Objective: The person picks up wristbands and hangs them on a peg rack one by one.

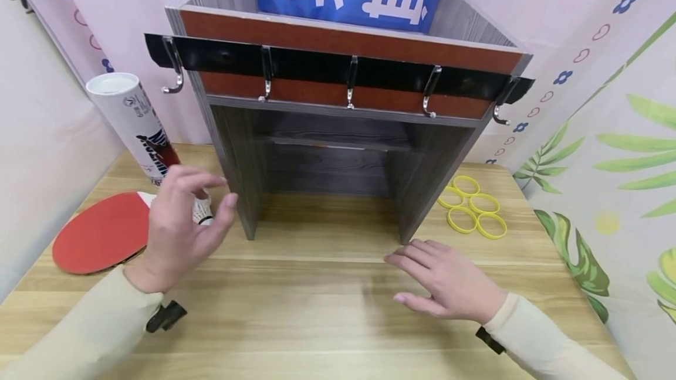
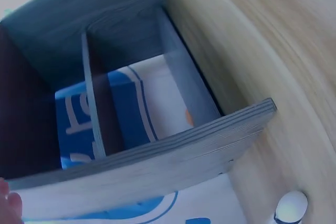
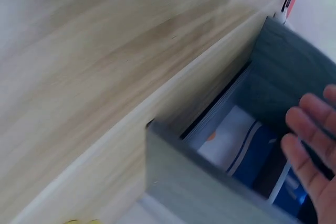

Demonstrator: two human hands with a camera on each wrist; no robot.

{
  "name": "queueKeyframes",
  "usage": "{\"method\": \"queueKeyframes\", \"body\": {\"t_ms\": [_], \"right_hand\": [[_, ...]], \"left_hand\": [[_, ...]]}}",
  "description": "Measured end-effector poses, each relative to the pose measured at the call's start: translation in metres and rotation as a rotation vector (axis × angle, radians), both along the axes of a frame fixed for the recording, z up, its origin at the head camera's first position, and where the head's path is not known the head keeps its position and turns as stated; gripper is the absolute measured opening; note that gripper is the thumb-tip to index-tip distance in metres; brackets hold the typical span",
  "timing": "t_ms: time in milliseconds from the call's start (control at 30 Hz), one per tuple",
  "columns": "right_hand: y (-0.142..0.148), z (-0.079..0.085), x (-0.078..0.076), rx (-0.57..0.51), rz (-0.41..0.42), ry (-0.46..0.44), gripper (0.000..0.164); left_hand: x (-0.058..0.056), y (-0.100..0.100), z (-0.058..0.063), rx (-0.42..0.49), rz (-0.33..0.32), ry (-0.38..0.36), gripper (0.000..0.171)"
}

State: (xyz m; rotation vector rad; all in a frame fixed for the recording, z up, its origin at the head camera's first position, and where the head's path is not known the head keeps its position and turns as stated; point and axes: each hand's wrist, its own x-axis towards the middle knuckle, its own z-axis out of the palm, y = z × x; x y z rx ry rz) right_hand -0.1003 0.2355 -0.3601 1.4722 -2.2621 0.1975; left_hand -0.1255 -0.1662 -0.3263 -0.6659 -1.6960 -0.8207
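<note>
Between and beyond my hands a grey wooden shelf unit (image 1: 232,169) stands upright on the table, a black hook rail (image 1: 311,66) with several metal hooks across its front. My left hand (image 1: 182,227) hovers by the shelf's left side, thumb and bent fingers apart, nothing between them. Partly hidden behind it is a shuttlecock (image 1: 203,211), whose white cork (image 2: 292,206) also shows in the left wrist view. My right hand (image 1: 443,280) is in front of the shelf's right panel, fingers loosely extended and holding nothing. The right wrist view shows its fingertips (image 3: 299,121) before the shelf's opening.
Left of the shelf lie a red table tennis bat (image 1: 102,232) and an upright white shuttlecock tube (image 1: 129,119). Several yellow rings (image 1: 462,220) lie flat on the wooden table (image 1: 317,315) to the right. Patterned fabric walls (image 1: 597,133) enclose the table.
</note>
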Motion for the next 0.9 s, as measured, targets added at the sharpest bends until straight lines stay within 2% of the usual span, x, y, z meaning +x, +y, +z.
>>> {"method": "queueKeyframes", "body": {"t_ms": [133,233,333,433,500,633,733,900], "right_hand": [[0.012,-0.002,-0.011,-0.137,0.103,0.000,0.039],[0.027,-0.005,-0.022,-0.248,0.158,-0.007,0.035],[0.047,-0.011,-0.033,-0.316,0.127,-0.049,0.035],[0.073,-0.019,-0.040,-0.326,-0.025,-0.137,0.024],[0.091,-0.026,-0.043,-0.312,-0.180,-0.183,0.014],[0.128,-0.041,-0.049,-0.285,-0.474,-0.252,0.011],[0.155,-0.050,-0.055,-0.294,-0.614,-0.316,0.004],[0.191,-0.057,-0.068,-0.302,-0.827,-0.382,0.010]], "left_hand": [[-0.003,-0.010,0.006,0.110,-0.022,-0.148,0.062],[-0.004,-0.016,0.013,0.122,-0.057,-0.263,0.063],[-0.005,-0.020,0.019,0.101,-0.088,-0.350,0.064],[-0.006,-0.021,0.023,0.077,-0.106,-0.391,0.077],[-0.008,-0.021,0.026,0.066,-0.112,-0.406,0.084],[-0.013,-0.020,0.029,0.073,-0.133,-0.435,0.090],[-0.017,-0.020,0.031,0.070,-0.143,-0.462,0.091],[-0.023,-0.024,0.030,0.048,-0.153,-0.478,0.088]]}}
